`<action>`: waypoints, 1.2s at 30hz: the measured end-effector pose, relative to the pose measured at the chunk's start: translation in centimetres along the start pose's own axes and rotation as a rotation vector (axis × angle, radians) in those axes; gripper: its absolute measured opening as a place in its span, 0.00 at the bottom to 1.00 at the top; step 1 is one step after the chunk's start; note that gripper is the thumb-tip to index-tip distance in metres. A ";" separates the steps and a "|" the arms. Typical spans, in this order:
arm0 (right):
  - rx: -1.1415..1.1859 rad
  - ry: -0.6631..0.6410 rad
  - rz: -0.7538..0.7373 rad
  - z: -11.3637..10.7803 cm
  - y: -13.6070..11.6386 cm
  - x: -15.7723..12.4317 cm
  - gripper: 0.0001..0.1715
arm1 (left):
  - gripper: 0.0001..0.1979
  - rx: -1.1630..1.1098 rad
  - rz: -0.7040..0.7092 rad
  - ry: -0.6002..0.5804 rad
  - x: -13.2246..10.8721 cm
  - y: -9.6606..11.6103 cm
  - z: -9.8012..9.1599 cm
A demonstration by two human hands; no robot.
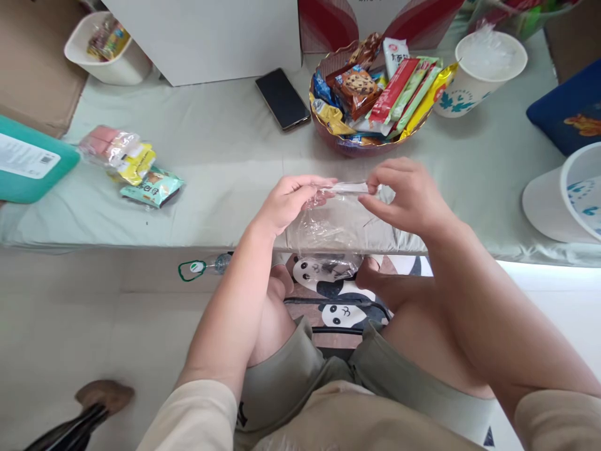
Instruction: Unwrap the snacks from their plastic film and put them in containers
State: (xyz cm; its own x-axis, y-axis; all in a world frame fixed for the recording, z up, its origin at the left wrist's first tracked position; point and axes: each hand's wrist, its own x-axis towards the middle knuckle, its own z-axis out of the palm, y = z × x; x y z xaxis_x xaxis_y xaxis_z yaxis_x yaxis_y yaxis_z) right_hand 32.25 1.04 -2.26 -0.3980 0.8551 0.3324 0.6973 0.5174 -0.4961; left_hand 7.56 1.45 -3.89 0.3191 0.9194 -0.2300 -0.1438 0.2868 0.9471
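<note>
A clear plastic bag point(328, 228) hangs in front of me over the table's front edge. My left hand point(287, 202) pinches its top edge on the left side. My right hand point(407, 195) pinches the same top strip on the right. Both hands are closed on the bag, level with each other, a little above the pale green tablecloth point(225, 169). The bag looks empty. Just behind my hands stands a basket of wrapped snacks point(375, 94).
A black phone point(282, 99) lies left of the basket. A sealed bag of snacks point(129, 164) lies at the left, near a teal box point(28, 163). White buckets point(479, 70) stand right and far left point(107, 50). My knees are below the table edge.
</note>
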 end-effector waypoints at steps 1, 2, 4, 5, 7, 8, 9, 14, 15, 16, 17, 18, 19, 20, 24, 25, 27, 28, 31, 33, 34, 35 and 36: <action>0.017 0.029 -0.003 0.1 0.0 0.0 0.10 | 0.10 0.017 0.014 0.025 0.1 -0.2 0.0; 0.042 0.062 0.006 0.2 -0.1 0.1 0.10 | 0.11 0.027 0.030 0.047 0.3 -0.3 0.1; 0.121 0.116 0.075 0.6 -0.2 0.1 0.09 | 0.14 0.007 0.062 0.072 0.4 -0.4 0.2; 0.182 0.131 0.134 0.8 -0.3 0.2 0.07 | 0.15 -0.017 0.074 0.076 0.4 -0.4 0.3; 0.348 0.128 0.260 1.2 -0.5 0.1 0.13 | 0.15 -0.060 0.089 0.092 0.3 -0.2 0.5; 0.445 0.111 0.314 1.4 -0.6 0.1 0.19 | 0.15 -0.073 0.093 0.107 0.2 0.0 0.6; 0.544 0.083 0.358 1.6 -0.8 0.1 0.26 | 0.14 -0.081 0.096 0.127 0.1 0.2 0.6; 0.794 -0.196 0.495 1.6 -2.1 0.1 0.22 | 0.11 -0.107 0.165 0.231 0.1 1.2 0.1; 0.794 -0.194 0.507 1.6 -2.3 0.2 0.19 | 0.12 -0.109 0.180 0.255 0.1 1.3 -0.2; 0.796 -0.161 0.514 1.5 -2.5 0.3 0.17 | 0.13 -0.109 0.183 0.271 0.2 1.3 -0.3; 0.802 -0.105 0.520 1.5 -2.7 0.4 0.16 | 0.16 -0.110 0.171 0.273 0.2 1.3 -0.5; 0.812 -0.042 0.526 1.6 -2.8 0.5 0.16 | 0.19 -0.114 0.144 0.260 0.1 1.2 -0.6; 0.817 0.011 0.533 1.7 -2.9 0.6 0.16 | 0.23 -0.123 0.104 0.229 0.0 1.1 -0.6; 0.815 0.054 0.537 1.8 -2.9 0.6 0.16 | 0.27 -0.139 0.057 0.187 -0.1 0.9 -0.5; 0.757 0.183 0.508 1.9 -2.6 0.7 0.19 | 0.28 -0.147 -0.175 -0.007 -0.8 -0.1 0.6; 0.734 0.220 0.499 1.9 -2.4 0.6 0.19 | 0.23 -0.115 -0.219 -0.034 -1.0 -0.2 1.0; 0.698 0.290 0.496 1.7 -2.2 0.6 0.18 | 0.10 -0.048 -0.259 -0.033 -1.1 -0.2 1.5; 0.697 0.311 0.505 1.7 -2.2 0.6 0.18 | 0.06 -0.032 -0.254 -0.008 -1.1 -0.1 1.6; 0.763 0.220 0.571 1.6 -2.3 0.6 0.21 | 0.08 -0.072 -0.200 0.066 -1.0 0.3 1.5; 0.792 0.042 0.629 1.6 -2.5 0.5 0.21 | 0.10 -0.073 -0.183 0.065 -0.9 0.4 1.2; 0.797 -0.032 0.651 1.6 -2.5 0.5 0.20 | 0.10 -0.044 -0.187 0.055 -0.9 0.4 1.0; 0.802 -0.076 0.665 1.6 -2.6 0.5 0.20 | 0.10 -0.006 -0.188 0.057 -1.0 0.3 0.9; 0.811 -0.086 0.665 1.6 -2.6 0.5 0.19 | 0.10 0.030 -0.177 0.076 -1.0 0.3 0.7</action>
State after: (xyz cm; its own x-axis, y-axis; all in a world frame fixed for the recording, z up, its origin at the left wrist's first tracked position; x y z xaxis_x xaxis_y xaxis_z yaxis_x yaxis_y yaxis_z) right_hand 29.28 0.15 -2.06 -0.1450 0.9582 -0.2465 0.1953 -0.2165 -0.9566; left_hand 7.87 0.40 -3.20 0.2654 0.8733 -0.4086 -0.0633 0.4387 0.8964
